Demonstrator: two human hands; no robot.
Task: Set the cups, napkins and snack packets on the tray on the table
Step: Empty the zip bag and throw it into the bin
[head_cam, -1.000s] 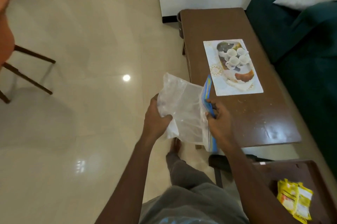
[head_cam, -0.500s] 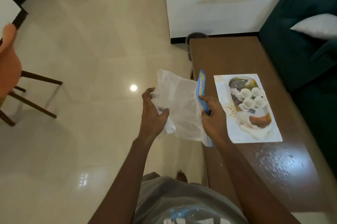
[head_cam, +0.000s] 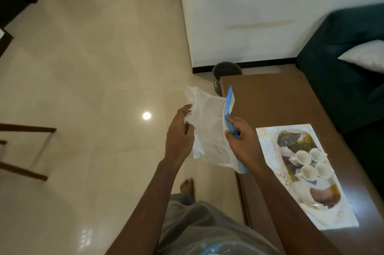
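Observation:
A clear plastic bag [head_cam: 209, 130] with a blue and yellow top strip hangs upright in front of me, over the floor beside the table's left edge. My left hand [head_cam: 180, 138] holds its left side with curled fingers. My right hand [head_cam: 243, 143] pinches the blue strip on its right side. To the right, a flat rectangular tray [head_cam: 268, 136] printed with a food picture lies on the brown table [head_cam: 280, 99]. Several small white cups [head_cam: 311, 164] stand together on the tray. What the bag contains cannot be made out.
A dark round bin [head_cam: 226, 71] stands on the floor at the table's far end, against the white wall. A dark green sofa [head_cam: 342, 72] with a pale cushion [head_cam: 365, 57] runs along the table's right side. Wooden chair legs [head_cam: 25, 130] show at the far left. My bare foot [head_cam: 187, 187] is on the tiled floor.
The view has swung up and forward along the table; the yellow snack packets at the lower right have left the view. Both hands still hold the bag, now nearer the table's far end.

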